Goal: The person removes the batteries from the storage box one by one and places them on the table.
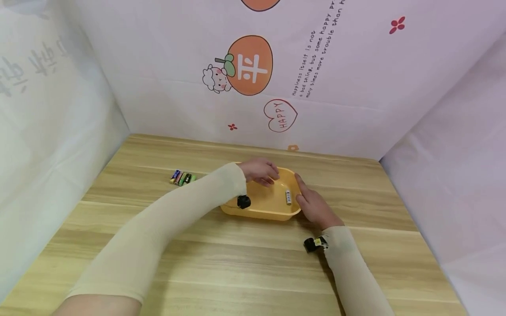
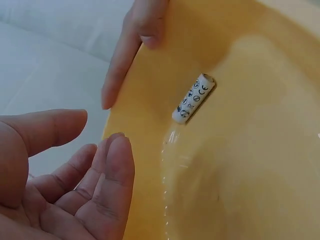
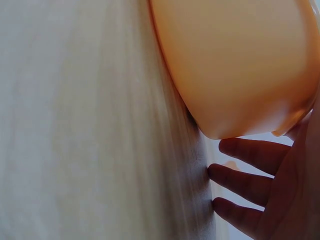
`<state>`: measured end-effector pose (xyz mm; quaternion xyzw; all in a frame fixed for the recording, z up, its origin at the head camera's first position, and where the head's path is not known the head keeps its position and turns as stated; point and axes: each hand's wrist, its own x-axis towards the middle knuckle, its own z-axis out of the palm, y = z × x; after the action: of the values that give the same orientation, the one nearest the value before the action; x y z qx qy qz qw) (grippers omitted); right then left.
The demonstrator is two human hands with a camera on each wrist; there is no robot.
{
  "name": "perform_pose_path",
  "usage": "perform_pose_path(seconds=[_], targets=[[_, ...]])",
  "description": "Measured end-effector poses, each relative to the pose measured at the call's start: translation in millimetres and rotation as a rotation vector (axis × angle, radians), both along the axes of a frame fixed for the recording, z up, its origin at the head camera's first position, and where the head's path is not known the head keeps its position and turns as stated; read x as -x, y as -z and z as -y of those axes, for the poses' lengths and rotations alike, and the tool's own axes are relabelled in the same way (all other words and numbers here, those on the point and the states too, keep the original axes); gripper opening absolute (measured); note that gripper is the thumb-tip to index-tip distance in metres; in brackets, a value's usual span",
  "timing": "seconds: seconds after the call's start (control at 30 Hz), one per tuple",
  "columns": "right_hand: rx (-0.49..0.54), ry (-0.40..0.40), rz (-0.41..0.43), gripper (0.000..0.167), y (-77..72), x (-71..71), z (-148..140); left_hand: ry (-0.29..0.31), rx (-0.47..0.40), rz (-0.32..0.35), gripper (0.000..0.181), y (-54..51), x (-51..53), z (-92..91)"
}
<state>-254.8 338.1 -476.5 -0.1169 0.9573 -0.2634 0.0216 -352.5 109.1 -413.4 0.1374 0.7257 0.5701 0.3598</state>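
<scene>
A yellow-orange plastic basin (image 1: 261, 214) stands on the table. One white battery with dark printing (image 2: 194, 98) lies inside it, towards the right end. My left hand (image 1: 258, 170) hovers over the basin, its fingers loosely bent and thumb apart, with nothing between them in the left wrist view. At the basin's right end, my right hand (image 1: 314, 204) holds the rim, thumb on the inner side and index finger along the outside. Its other fingers spread near the outer wall and the tabletop in the right wrist view. My left forearm hides part of the basin's left end.
Left of the basin, several colourful batteries (image 1: 182, 178) lie side by side on the wood-grain table (image 1: 245, 267). Behind it rises a white printed cloth wall (image 1: 174, 105), with more white cloth at both sides.
</scene>
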Motion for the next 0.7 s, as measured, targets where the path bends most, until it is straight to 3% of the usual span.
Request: perform_pose_path(seconds=[0.13, 0.27, 0.4, 0.7], targets=[[-0.008, -0.008, -0.011, 0.063, -0.5, 1.3, -0.1, -0.006, 0.056, -0.023, 0.018, 5.8, 2.0, -14.4], [-0.003, -0.019, -0.017, 0.063, -1.2, -0.1, 0.9, -0.012, 0.093, 0.001, 0.012, 14.1, 1.6, -27.1], [0.0, -0.018, -0.02, 0.063, -2.4, -1.2, 2.2, -0.024, 0.115, 0.011, 0.017, 20.3, 1.3, -38.4], [-0.015, -0.018, -0.006, 0.063, -4.9, -1.9, 1.1, 0.051, 0.226, 0.038, 0.02, 15.6, -9.7, -52.8]])
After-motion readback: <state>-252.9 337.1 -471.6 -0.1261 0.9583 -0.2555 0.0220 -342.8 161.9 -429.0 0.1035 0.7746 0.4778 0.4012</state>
